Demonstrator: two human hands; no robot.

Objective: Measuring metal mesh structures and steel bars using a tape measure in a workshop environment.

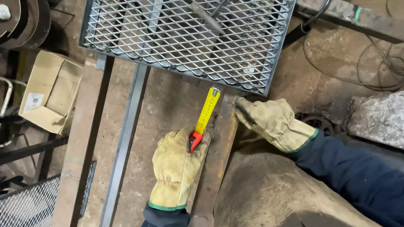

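The left hand (175,168), gloved, was clenched around a tape measure (195,140), whose yellow blade (207,109) ran out beyond the fingers to the edge of a mesh grate (194,30). The right hand (269,122), also gloved, pressed its curled fingertips (239,107) on a rusty steel bar (218,151) just beside the blade's tip, grasping nothing. A cardboard box (51,91) lay well apart from the left fingers.

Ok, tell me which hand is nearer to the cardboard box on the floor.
Left. The left hand, holding the tape measure, is to the right of the cardboard box and lower in the picture. The right hand rests on the rusty steel bar, farther right.
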